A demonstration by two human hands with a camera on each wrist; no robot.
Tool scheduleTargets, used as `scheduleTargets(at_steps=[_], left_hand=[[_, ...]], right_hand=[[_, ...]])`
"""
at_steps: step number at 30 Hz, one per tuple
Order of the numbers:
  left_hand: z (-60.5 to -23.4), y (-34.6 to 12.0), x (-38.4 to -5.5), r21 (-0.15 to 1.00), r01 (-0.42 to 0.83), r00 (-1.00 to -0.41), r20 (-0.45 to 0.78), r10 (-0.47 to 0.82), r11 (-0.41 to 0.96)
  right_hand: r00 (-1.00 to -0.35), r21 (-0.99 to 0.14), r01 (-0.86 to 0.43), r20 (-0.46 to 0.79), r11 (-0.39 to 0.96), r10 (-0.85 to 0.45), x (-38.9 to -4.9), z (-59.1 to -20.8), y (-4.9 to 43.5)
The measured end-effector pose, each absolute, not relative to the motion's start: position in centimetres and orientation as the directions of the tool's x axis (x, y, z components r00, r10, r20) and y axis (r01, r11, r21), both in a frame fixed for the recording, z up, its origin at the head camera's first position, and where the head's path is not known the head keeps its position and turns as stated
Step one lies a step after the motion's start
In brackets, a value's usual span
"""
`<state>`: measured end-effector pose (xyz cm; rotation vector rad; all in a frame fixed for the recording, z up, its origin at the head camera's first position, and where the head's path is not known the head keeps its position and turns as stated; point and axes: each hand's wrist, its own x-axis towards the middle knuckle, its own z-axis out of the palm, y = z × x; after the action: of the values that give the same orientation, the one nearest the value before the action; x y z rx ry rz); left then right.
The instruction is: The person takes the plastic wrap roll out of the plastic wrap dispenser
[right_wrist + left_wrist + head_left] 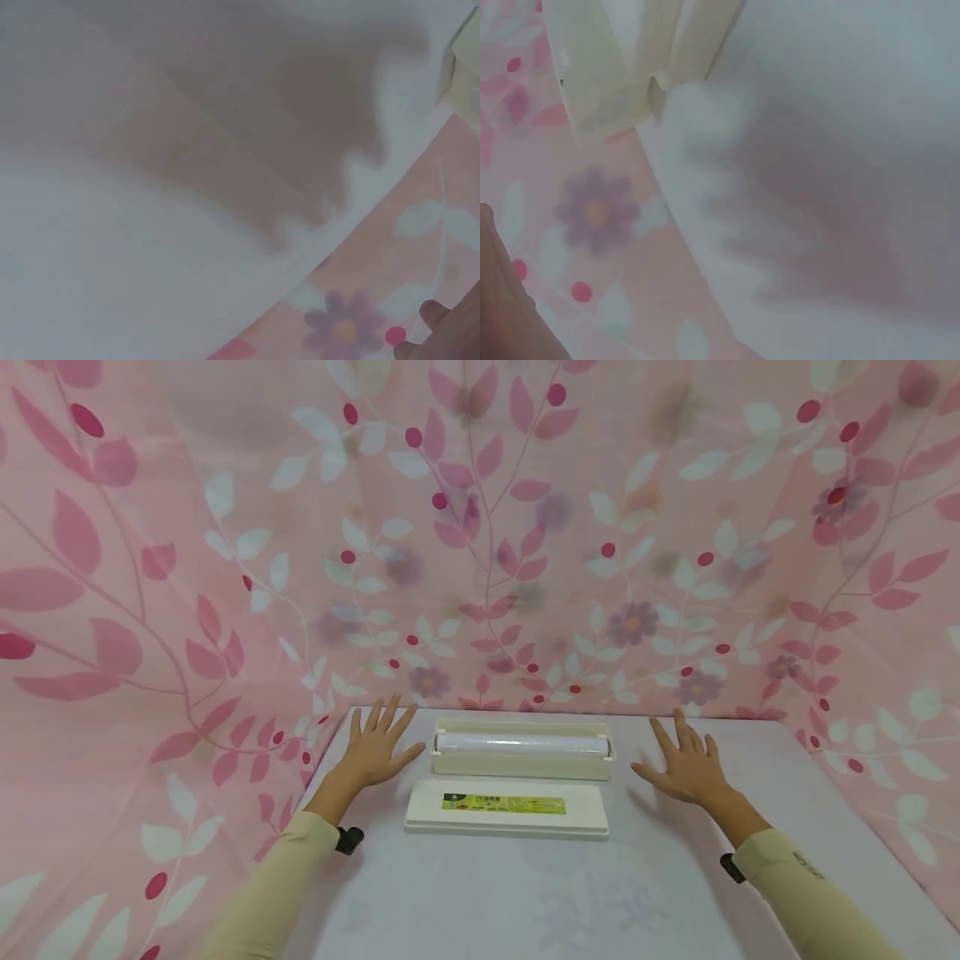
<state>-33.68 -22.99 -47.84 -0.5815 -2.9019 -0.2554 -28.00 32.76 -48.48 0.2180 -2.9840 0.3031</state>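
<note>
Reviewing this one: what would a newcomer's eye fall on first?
Probably the pink floral cloth filling the background. Next, the cream box holding a shiny roll near the table's far edge, a green-labelled lid in front. The left grip and right grip, spread wide, flank the box.

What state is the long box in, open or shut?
Open: the roll inside the box shows, and its lid lies in front.

The box [522, 766] is cream, the label [502, 804] yellow-green, the backdrop [570, 585] leaf-patterned pink.
</note>
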Motion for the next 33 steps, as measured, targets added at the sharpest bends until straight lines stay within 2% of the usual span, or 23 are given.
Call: scheduleTargets(at_steps=[16, 21, 27, 33], left_hand=[[-48.4, -20.7, -35.7, 0.191, 0.412, -0.911, 0.121, 0.395, 0.891], [-48.8, -19.1, -36.6, 0.193, 0.453, -0.891, 0.088, 0.445, 0.87], [-48.7, -18.1, -37.1, 0.175, 0.443, -0.896, 0.06, 0.439, 0.879], [-50.2, -17.5, -37.4, 0.202, 0.481, -0.874, 0.037, 0.484, 0.853]], right_hand=[[-0.969, -0.183, -0.211, 0.165, 0.96, -0.182, -30.4, -48.2, 29.3], [-0.966, -0.245, -0.237, 0.159, 0.94, -0.202, -30.6, -48.3, 28.5], [-0.966, -0.281, -0.244, 0.15, 0.928, -0.209, -31.2, -48.3, 26.8], [-0.955, -0.325, -0.278, 0.197, 0.904, -0.223, -31.7, -49.2, 24.9]])
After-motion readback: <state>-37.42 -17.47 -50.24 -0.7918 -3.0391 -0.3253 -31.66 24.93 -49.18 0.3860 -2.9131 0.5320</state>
